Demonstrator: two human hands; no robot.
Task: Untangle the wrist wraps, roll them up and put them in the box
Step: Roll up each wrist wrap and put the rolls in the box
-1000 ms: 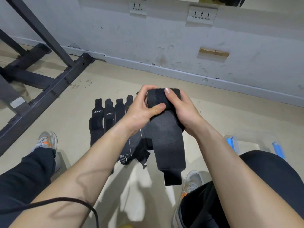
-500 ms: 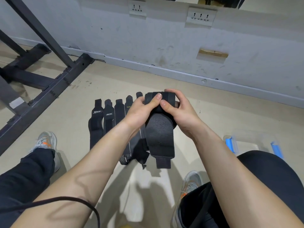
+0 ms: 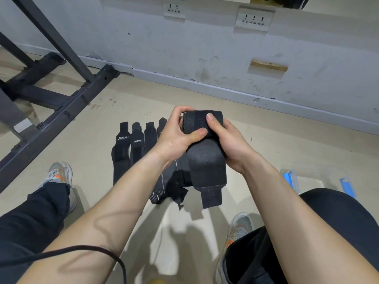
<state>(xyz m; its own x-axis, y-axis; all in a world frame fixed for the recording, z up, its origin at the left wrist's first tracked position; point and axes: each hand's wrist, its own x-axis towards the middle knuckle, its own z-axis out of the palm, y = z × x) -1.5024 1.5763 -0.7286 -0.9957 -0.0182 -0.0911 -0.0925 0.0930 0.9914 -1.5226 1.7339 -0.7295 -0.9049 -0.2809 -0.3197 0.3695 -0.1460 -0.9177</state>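
Since one second before, the loose tail (image 3: 209,173) of the wrist wrap (image 3: 194,123) had become shorter, and both thumbs lay again on the front of the roll. The left hand (image 3: 174,138) gripped the left end of the roll, its thumb across the front. The right hand (image 3: 231,144) gripped the right end, with the fingers curled behind and the thumb pressed on top.

The roll was held in the air between them, with its axis running from 9 to 3 o'clock, and the unrolled tail hung toward 6 o'clock. The other wraps (image 3: 125,154) lay side by side on the floor (image 3: 266,140), at about 8 o'clock from the hands. The box (image 3: 315,174) stood at about 4 o'clock, partly hidden by the knee. I judged that the right hand was nearer to it, so this hand would probably carry the finished roll there.
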